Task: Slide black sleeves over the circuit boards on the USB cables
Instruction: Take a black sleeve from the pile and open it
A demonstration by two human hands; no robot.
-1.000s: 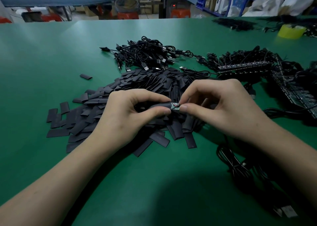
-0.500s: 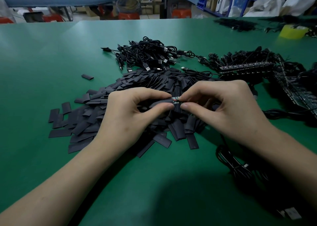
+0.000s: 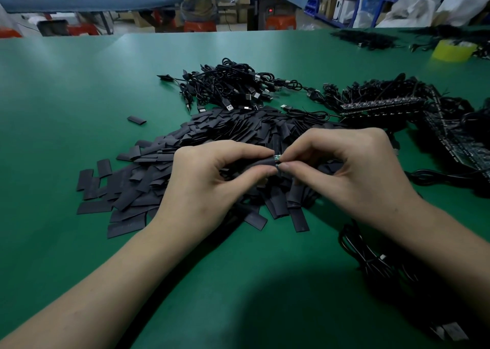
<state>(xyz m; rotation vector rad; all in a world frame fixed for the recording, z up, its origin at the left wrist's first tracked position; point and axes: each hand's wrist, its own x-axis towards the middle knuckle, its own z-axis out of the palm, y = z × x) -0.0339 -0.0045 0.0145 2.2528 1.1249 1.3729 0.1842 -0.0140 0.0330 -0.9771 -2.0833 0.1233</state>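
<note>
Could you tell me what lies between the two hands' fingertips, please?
In the head view, a sliver of circuit board shows there, poking from the black sleeve that the left hand pinches.

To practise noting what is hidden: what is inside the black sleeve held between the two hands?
A sliver of circuit board sticks out of the black sleeve, pinched by the right hand; the left hand grips the sleeve. The rest inside is covered.

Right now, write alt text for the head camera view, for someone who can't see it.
The left hand pinches a black sleeve while the right hand pinches a circuit board at its mouth, above a pile of loose sleeves on a green table. Tangled USB cables lie beyond.
</note>
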